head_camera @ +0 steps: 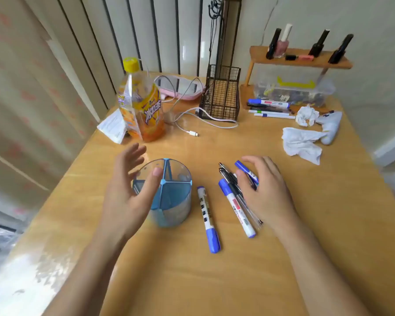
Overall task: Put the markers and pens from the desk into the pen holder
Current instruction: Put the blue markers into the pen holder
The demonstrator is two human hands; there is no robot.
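Note:
A round clear pen holder (pixel 173 197) with blue dividers stands on the wooden desk (pixel 214 281) and looks empty. My left hand (pixel 128 188) is spread open around its left side, thumb at the rim. One blue-capped marker (pixel 208 218) lies just right of the holder. Further right lie a second blue marker (pixel 236 207), clear pens (pixel 228 176) and a third blue marker (pixel 245 171) in a loose bunch. My right hand (pixel 263 185) rests over that bunch, thumb and fingers touching the third marker, not closed on it.
An orange drink bottle (pixel 141 106) stands behind the holder. A black wire basket (pixel 221 96), a white cable (pixel 192 124), more markers (pixel 269 108), crumpled tissues (pixel 302 142) and a wooden shelf with bottles (pixel 299 58) fill the back of the desk.

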